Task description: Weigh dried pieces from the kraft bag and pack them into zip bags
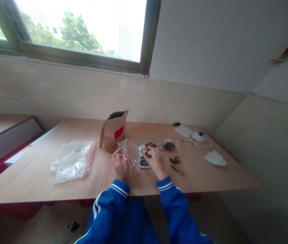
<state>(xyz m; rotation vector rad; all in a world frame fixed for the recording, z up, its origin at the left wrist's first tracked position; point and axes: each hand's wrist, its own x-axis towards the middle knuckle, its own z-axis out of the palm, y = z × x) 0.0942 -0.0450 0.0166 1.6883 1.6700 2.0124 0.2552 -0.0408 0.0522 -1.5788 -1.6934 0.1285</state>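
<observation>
My left hand (pixel 120 166) is closed on the edge of a clear zip bag (pixel 131 149), which stands partly open beside the scale. My right hand (pixel 155 161) pinches a pale brown dried mushroom piece (pixel 145 149) at the scale's left side, near the bag's mouth. More dried mushroom (pixel 151 144) lies on the small white kitchen scale (pixel 144 166), whose display faces me. Two curled brown pieces (pixel 176 164) rest on the table right of my right hand. Behind them, another clear bag (pixel 175 144) holds a dark piece and a pale one.
A brown paper pouch (pixel 112 132) with a red label stands open behind my left hand. Flat zip bags (pixel 74 161) are stacked at the left. Toward the right lie a white dome camera (pixel 199 136) with its cable, crumpled white tissue (pixel 215 158) and a green-handled screwdriver (pixel 176 124).
</observation>
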